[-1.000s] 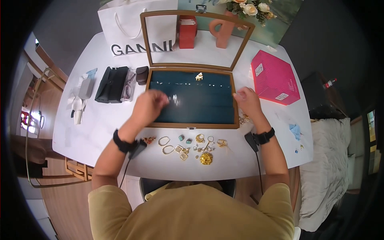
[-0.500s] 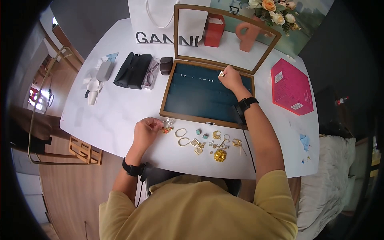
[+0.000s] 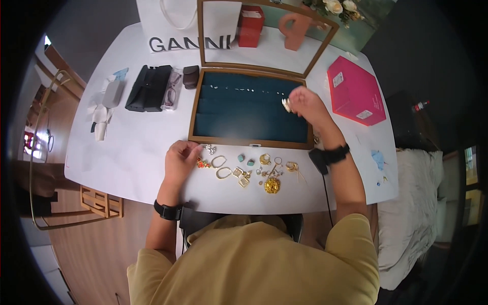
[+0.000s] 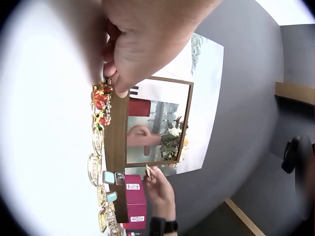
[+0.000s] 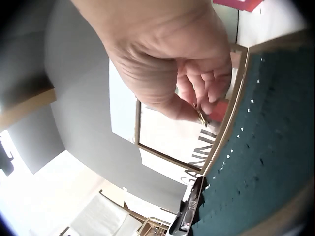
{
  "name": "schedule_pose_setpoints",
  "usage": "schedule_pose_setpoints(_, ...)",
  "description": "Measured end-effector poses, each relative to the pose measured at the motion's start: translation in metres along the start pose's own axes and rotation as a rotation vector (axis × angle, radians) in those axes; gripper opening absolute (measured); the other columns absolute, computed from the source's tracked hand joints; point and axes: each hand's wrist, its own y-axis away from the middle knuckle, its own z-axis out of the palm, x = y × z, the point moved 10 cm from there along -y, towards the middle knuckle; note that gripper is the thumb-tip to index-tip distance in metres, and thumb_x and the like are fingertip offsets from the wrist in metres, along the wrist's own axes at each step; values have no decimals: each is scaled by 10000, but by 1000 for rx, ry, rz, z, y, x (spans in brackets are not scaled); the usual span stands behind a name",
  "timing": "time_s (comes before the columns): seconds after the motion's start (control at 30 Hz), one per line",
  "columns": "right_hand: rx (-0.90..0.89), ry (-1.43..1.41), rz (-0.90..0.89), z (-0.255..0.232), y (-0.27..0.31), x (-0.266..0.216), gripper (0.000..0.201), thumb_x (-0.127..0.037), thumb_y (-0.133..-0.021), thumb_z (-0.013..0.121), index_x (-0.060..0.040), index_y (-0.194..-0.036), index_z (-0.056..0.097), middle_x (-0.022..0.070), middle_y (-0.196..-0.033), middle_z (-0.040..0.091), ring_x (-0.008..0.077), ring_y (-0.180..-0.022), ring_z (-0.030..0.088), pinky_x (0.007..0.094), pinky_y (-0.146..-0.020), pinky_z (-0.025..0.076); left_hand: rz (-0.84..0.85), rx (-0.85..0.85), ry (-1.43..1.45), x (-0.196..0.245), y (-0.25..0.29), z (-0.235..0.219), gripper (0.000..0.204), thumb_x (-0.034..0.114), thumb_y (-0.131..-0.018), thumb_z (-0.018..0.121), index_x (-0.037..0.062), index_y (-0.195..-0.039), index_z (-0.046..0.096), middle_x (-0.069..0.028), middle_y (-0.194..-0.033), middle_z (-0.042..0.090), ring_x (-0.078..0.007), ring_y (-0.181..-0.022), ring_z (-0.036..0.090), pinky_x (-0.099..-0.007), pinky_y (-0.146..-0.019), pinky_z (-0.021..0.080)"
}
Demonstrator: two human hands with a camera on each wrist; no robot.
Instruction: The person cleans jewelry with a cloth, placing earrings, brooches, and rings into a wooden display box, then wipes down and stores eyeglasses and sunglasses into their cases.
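Note:
My right hand [image 3: 308, 105] is over the right side of the jewelry box [image 3: 250, 144], pinching a gold piece of jewelry [image 3: 287, 105] between thumb and fingers. The same gold piece [image 5: 202, 116] shows edge-on in the right wrist view. At the box's front left corner, my left hand [image 3: 181, 159] is low over the table, fingers bent. Its fingertips are right at a silver jewelry piece [image 3: 209, 149] and red-orange earrings [image 3: 203, 163]; I cannot tell whether they grip either. Small studs [image 3: 250, 90] line the dark teal lining, and the glass lid stands up.
Gold hoops [image 3: 218, 162], turquoise earrings [image 3: 241, 157] and a gold flower-like piece [image 3: 272, 185] lie before the box. A pink box [image 3: 356, 91] stands right. Left are a black case [image 3: 148, 87] and glasses [image 3: 172, 90]. A white paper bag [image 3: 188, 30] stands behind.
My right hand came from the box's right edge to the gold piece, took it off the lining and drew it rightward and nearer. My left hand brought the silver piece down to the table.

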Motion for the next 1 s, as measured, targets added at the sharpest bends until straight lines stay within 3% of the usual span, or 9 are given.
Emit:
schedule_pose_setpoints(0.07, -129, -115, -94, 9, 51, 4, 134, 8, -859, 637, -50, -929, 539, -15, -805, 603, 36, -701, 550, 191, -614, 448, 4, 13, -6, -4, -2, 0, 171, 145, -831, 731, -9, -790, 670, -94, -678, 651, -155, -588, 616, -275, -575, 485)
schedule_pose_setpoints(0.13, -106, -103, -33, 7, 96, 29, 123, 23, -862, 630, -45, -923, 548, -29, -799, 588, 26, -705, 548, 183, -627, 450, 5, 28, -42, -8, -4, -1, 199, 172, -844, 727, -5, -780, 663, -87, -646, 637, -147, -555, 590, -273, -552, 467)
schedule_pose_setpoints(0.23, 81, 133, 94, -3, 143, 63, 110, 19, -861, 634, -38, -918, 560, -32, -798, 582, 28, -710, 542, 177, -645, 453, -5, 33, -74, -9, -5, 0, 226, 202, -851, 724, 2, -769, 657, -82, -632, 620, -143, -530, 553, -276, -532, 445)
schedule_pose_setpoints(0.27, 126, 92, 96, -5, 151, 76, 103, 8, -859, 643, -36, -908, 563, -33, -790, 579, 27, -705, 536, 177, -644, 452, -4, 31, -77, -10, -5, 0, 228, 204, -852, 723, 3, -767, 658, -80, -628, 616, -143, -529, 550, -277, -532, 444)
schedule_pose_setpoints(0.33, 213, 9, 92, -9, 161, 99, 97, -16, -857, 660, -32, -889, 570, -35, -775, 575, 26, -696, 524, 176, -643, 448, 1, 35, -84, -11, -6, 0, 232, 208, -852, 722, 5, -761, 658, -76, -619, 610, -142, -526, 544, -279, -531, 441)
schedule_pose_setpoints(0.53, 648, 133, 88, -37, 189, 112, 198, -151, -865, 697, -17, -771, 587, -32, -683, 584, 27, -616, 496, 199, -580, 430, 0, 38, -34, -13, -5, 1, 230, 204, -852, 719, 4, -756, 660, -68, -601, 599, -141, -521, 533, -279, -526, 435)
schedule_pose_setpoints(0.63, 691, 59, 161, -47, 200, 147, 254, -184, -877, 688, -23, -709, 587, -33, -622, 568, 32, -569, 467, 213, -534, 404, 24, 49, -55, -11, -5, 0, 227, 204, -852, 720, 6, -756, 664, -66, -595, 602, -141, -513, 531, -279, -522, 435)
schedule_pose_setpoints(0.73, 854, 167, 20, -43, 209, 129, 281, -194, -879, 688, -32, -677, 579, -31, -564, 526, 35, -542, 438, 224, -503, 375, 16, 47, -46, -19, -6, 1, 246, 230, -856, 718, 11, -755, 668, -61, -599, 613, -136, -520, 545, -278, -531, 444)
schedule_pose_setpoints(1.0, 904, 282, 20, -40, 212, 115, 296, -246, -872, 688, -28, -698, 590, 8, -552, 540, 80, -502, 457, 255, -499, 399, 8, 22, -115, -14, -4, 0, 295, 267, -869, 701, 5, -740, 662, -49, -580, 601, -112, -520, 529, -266, -535, 439)
